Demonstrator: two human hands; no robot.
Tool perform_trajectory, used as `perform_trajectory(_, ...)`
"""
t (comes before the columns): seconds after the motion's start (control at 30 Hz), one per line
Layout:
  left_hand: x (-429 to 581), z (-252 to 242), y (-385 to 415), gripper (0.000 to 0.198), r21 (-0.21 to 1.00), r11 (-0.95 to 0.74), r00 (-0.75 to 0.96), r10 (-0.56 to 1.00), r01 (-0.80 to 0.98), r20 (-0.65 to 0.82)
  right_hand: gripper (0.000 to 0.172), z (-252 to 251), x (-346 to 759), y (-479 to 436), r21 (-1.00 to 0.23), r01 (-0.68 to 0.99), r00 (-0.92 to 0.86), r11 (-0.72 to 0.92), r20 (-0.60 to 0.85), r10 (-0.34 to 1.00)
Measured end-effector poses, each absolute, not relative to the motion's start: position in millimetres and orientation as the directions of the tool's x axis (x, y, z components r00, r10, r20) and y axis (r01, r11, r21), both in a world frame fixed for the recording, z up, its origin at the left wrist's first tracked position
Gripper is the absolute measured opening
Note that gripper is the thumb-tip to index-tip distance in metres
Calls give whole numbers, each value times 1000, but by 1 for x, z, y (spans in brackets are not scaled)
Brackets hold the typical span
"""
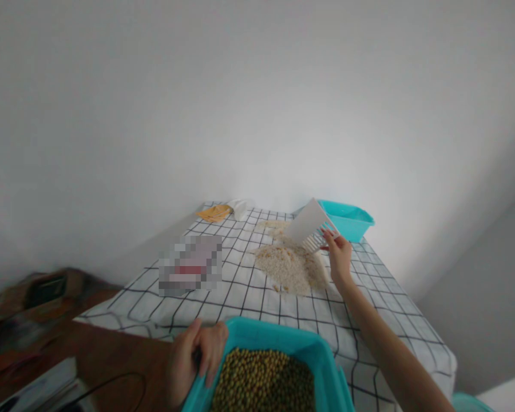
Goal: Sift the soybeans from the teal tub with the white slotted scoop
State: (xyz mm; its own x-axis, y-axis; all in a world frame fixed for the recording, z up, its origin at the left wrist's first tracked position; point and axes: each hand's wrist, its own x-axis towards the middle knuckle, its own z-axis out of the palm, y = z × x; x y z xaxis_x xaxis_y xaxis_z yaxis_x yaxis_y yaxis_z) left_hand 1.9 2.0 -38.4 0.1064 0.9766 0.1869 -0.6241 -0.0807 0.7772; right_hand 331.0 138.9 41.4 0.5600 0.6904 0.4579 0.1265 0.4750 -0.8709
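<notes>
My right hand pinches the edge of a flat white slotted plastic piece, holding it tilted. Its lower edge is at a spread pile of pale grains on the checked cloth. A few yellowish bits are mixed into the pile. Closer to me, my left hand is closed over the left rim of a turquoise plastic basin. Inside that basin lie many small round greenish-brown beans. Part of the basin falls below the view.
A second turquoise basin stands at the table's back right. Near the back left lie a yellow cloth-like item and a white crumpled item. A pixelated item rests on the left. A cardboard box is on the floor.
</notes>
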Motion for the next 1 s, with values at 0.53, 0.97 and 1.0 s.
perform_trajectory(0.53, 12, -15, -10, 75, 715, 54, 129, 990, -698, 51, 40, 42, 341, 143, -869, 193, 520, 455, 484, 704)
perform_trajectory(0.97, 5, -29, -5, 65, 752, -38, 103, 985, -659, 140, 40, 44, 350, 143, -885, 171, 454, 432, 460, 763)
perform_trajectory(1.0, 2, -33, -3, 62, 759, -33, 134, 978, -651, 158, 40, 43, 350, 143, -887, 172, 450, 428, 458, 767)
